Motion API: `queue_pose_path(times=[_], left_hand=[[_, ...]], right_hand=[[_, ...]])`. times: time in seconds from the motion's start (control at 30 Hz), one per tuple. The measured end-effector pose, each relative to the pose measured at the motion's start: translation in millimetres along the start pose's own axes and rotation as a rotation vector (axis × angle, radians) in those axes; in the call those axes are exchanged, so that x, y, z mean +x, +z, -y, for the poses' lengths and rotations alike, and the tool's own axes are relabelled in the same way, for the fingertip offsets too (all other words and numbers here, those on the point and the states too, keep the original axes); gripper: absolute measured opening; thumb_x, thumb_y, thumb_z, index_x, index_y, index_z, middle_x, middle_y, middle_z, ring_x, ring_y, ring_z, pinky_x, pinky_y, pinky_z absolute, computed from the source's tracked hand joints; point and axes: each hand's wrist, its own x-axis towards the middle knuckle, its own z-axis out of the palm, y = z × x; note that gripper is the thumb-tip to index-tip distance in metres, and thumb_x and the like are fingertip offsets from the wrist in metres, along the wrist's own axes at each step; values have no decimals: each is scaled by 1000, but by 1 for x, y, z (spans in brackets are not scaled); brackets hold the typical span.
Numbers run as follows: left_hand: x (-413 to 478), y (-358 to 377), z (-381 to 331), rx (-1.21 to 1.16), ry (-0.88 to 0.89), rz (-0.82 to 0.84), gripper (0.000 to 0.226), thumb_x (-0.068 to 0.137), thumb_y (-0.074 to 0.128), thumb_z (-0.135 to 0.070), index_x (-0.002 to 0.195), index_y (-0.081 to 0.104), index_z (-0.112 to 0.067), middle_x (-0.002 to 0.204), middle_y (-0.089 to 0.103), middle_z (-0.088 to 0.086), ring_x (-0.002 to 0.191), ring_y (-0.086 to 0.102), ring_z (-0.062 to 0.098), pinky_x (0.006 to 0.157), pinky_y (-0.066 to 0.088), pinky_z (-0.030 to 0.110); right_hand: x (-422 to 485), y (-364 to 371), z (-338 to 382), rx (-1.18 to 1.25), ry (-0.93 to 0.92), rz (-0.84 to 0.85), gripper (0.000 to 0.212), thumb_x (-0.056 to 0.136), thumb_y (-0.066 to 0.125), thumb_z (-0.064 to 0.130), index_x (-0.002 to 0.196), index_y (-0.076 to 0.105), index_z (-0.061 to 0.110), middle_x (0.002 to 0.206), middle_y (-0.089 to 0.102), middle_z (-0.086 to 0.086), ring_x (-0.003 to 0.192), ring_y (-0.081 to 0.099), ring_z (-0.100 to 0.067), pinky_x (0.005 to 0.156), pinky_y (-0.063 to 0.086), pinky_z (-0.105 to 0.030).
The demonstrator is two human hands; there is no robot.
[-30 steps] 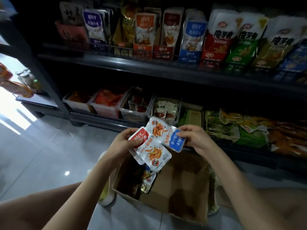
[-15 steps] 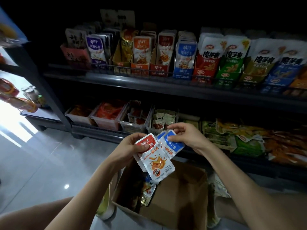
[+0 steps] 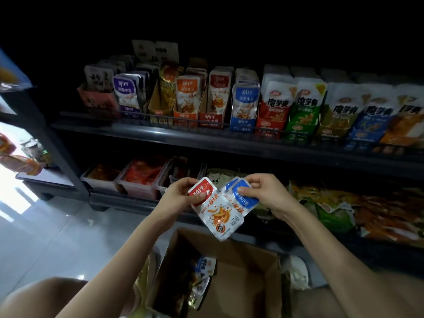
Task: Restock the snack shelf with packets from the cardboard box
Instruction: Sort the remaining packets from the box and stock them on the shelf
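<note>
My left hand (image 3: 179, 198) pinches the red top of a red-and-white snack packet (image 3: 218, 214). My right hand (image 3: 266, 193) pinches a blue-and-white snack packet (image 3: 243, 200) that lies partly behind the red one. Both packets are held above the open cardboard box (image 3: 241, 271) on the floor, where a few more packets (image 3: 204, 269) lie at its left side. The upper snack shelf (image 3: 206, 136) carries upright rows of packets, among them a red row (image 3: 218, 92) and a blue row (image 3: 244, 99).
The lower shelf holds clear bins (image 3: 137, 180) of red snacks at the left and loose green and orange bags (image 3: 344, 207) at the right. A second rack (image 3: 34, 171) stands at the far left over a glossy grey floor (image 3: 57, 237).
Both hands have risen with the packets, away from the box and toward the shelves. The blue packet has slid further behind the red one. The view has tilted up.
</note>
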Motion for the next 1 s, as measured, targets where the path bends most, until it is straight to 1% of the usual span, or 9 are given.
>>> queue_pose_path(times=[0.1,0.2,0.33,0.43,0.53,0.67,0.8,0.9,1.0], left_hand=[[14,4,-22,6,63,-53,26,80,72,-6,104,63,-10,97,70,7,87,69,22,75,57,35],[29,5,-45,-78,137,-149,21,81,70,0,99,64,-10,87,70,4,80,67,19,64,54,26],[45,-6,-68,-178,146,-215,24,80,70,1,100,63,-10,97,70,12,89,68,27,79,56,39],[56,-9,-80,-174,154,-266,24,81,70,0,102,62,-10,99,69,13,89,67,27,80,56,39],[67,-9,-90,-130,163,-316,21,83,69,-2,98,62,-16,93,68,8,82,66,22,71,55,32],[82,-12,-99,-112,185,-328,22,83,69,-2,89,61,-21,90,67,4,81,65,20,71,54,31],[94,-14,-107,-111,201,-326,22,84,67,0,87,61,-21,90,66,4,81,63,19,71,53,32],[102,-13,-110,-103,206,-307,22,84,66,1,88,60,-19,90,65,4,81,63,20,75,53,37],[106,-10,-109,-107,210,-299,20,84,66,3,91,62,-16,90,65,5,82,62,20,74,51,34]], right_hand=[[3,-10,22,-122,-114,-91,6,85,69,10,91,67,12,84,73,-5,74,72,-14,66,59,-29],[7,-25,46,-191,-185,-214,8,85,70,10,86,67,17,85,73,-3,73,70,-12,68,58,-28],[14,-52,77,-323,-335,-352,8,85,69,11,92,67,14,89,68,2,85,66,-13,74,54,-29],[24,-64,102,-535,-495,-423,10,86,68,16,96,66,18,88,63,10,86,62,-9,74,50,-25],[45,-72,128,-798,-597,-396,18,90,64,23,106,67,15,96,65,5,90,59,-10,77,46,-26],[87,-84,161,-1026,-604,-366,28,93,60,27,118,63,15,116,65,-3,108,59,-20,88,45,-34],[123,-89,184,-1255,-544,-350,34,94,58,29,125,57,15,122,62,-6,104,58,-23,79,42,-32],[144,-90,190,-1286,-480,-379,35,93,59,31,126,56,19,119,62,-5,100,59,-22,71,41,-29],[161,-85,188,-1274,-454,-430,31,93,59,30,123,57,22,117,63,-4,98,60,-21,69,43,-29]])
